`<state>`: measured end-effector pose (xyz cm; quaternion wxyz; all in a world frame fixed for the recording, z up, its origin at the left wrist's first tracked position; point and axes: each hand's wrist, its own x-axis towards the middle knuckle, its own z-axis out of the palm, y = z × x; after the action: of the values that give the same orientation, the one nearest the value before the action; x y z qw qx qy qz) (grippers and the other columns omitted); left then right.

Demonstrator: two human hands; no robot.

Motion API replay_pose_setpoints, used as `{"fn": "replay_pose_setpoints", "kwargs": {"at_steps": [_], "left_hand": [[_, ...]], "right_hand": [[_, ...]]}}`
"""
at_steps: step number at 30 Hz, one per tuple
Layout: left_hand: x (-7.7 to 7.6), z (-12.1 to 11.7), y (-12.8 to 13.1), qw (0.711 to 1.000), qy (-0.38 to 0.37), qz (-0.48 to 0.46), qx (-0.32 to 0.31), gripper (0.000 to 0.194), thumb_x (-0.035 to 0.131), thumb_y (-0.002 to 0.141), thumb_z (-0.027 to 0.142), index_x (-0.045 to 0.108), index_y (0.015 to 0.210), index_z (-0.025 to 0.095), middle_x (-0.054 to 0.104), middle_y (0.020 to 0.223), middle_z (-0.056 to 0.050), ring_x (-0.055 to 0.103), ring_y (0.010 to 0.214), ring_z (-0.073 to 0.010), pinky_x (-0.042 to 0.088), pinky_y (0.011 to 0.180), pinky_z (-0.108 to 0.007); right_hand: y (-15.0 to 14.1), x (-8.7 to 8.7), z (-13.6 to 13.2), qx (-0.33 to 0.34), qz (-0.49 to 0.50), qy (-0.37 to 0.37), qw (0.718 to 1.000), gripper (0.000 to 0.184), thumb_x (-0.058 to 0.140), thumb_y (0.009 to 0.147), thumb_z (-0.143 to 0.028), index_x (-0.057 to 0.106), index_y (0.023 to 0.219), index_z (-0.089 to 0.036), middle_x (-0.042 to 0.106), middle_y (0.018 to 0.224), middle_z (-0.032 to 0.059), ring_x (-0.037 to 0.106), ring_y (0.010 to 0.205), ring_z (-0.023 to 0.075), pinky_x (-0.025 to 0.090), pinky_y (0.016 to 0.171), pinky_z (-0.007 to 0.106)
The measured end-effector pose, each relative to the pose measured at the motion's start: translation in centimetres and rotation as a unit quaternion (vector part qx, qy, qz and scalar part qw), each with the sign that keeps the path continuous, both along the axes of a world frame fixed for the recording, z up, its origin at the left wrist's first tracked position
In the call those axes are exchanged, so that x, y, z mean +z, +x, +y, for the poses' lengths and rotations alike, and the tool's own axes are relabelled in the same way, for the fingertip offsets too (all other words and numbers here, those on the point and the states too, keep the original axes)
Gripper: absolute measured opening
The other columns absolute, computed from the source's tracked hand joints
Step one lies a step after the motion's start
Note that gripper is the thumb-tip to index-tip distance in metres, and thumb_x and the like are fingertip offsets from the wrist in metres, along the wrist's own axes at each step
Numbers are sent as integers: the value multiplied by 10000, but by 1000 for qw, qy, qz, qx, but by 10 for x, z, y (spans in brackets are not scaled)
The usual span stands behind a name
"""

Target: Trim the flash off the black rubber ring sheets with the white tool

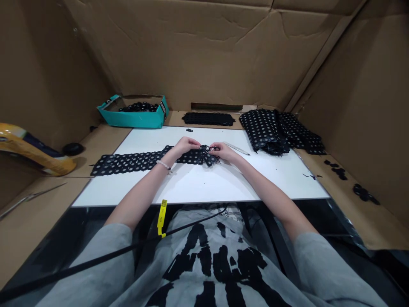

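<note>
A long black strip made of linked rings [134, 163] lies across the white board, its right end bunched up. My left hand [185, 146] is closed, with thumb and fingers pinched on the upper edge of that bunched end. Just to its right, my right hand [223, 152] is closed too, its fingertips pinching a black ring [213, 149] against the strip's end. The fingertips of both hands nearly meet there, and the exact join between ring and strip is too small to make out. A thin pale pen-like tool [236, 148] lies behind my right hand.
A teal box [131, 118] of black pieces stands at back left, beside a folded black strip [208, 119]. Folded ringed fabric [265, 130] is piled at back right. Scissors [30, 197] and a yellow bottle [35, 149] lie left; loose black rings [362, 192] right. Cardboard walls surround the white board [179, 187].
</note>
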<state>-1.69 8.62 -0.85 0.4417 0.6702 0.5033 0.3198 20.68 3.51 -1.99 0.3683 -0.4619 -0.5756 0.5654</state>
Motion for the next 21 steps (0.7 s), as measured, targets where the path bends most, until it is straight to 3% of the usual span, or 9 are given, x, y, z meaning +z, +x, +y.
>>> {"fn": "replay_pose_setpoints", "kwargs": {"at_steps": [3,7,11,13,15,18,21], "left_hand": [[-3,12,-19,999,37,6,38,198,780,555,290,767,711,170,758,765,-67,673,832,-249,494,852,-352],[-7,27,-50,985,75,17,152,231,710,635,271,754,829,153,760,843,-109,686,812,-246,512,783,-339],[-14,31,-51,960,149,82,222,173,659,710,255,755,824,165,758,901,-109,680,908,-260,501,879,-346],[-17,32,-46,955,183,90,215,218,632,748,247,765,898,162,756,940,-110,671,948,-256,486,926,-338],[-19,33,-43,959,195,64,196,367,596,768,205,734,1104,152,749,1037,-115,667,962,-226,484,929,-309],[-19,34,-43,964,199,45,170,621,557,766,138,566,1387,154,722,1171,-120,661,960,-185,484,910,-278],[-18,32,-42,965,210,103,116,522,569,795,201,640,1305,117,734,1137,-138,658,962,-210,472,925,-295]], "right_hand": [[8,2,2,40,-17,8,999,261,770,649,-176,607,852,-177,587,631,-55,508,561,89,407,532,202],[21,6,5,53,-61,26,996,262,781,635,-202,622,841,-175,602,662,-46,519,587,91,403,549,206],[23,7,5,35,-83,20,996,176,762,682,-248,634,780,-177,620,644,-17,537,599,114,396,546,225],[21,8,4,32,-84,20,996,134,741,710,-254,645,764,-178,644,657,2,542,614,120,392,542,227],[19,8,2,28,-83,20,996,109,729,717,-240,648,755,-178,684,709,21,545,630,119,396,542,224],[16,9,-1,23,-74,12,997,101,725,714,-221,647,760,-175,731,801,43,552,654,118,408,545,217],[16,10,-2,17,-65,10,998,98,711,720,-224,640,766,-174,740,825,49,540,639,113,402,533,215]]}}
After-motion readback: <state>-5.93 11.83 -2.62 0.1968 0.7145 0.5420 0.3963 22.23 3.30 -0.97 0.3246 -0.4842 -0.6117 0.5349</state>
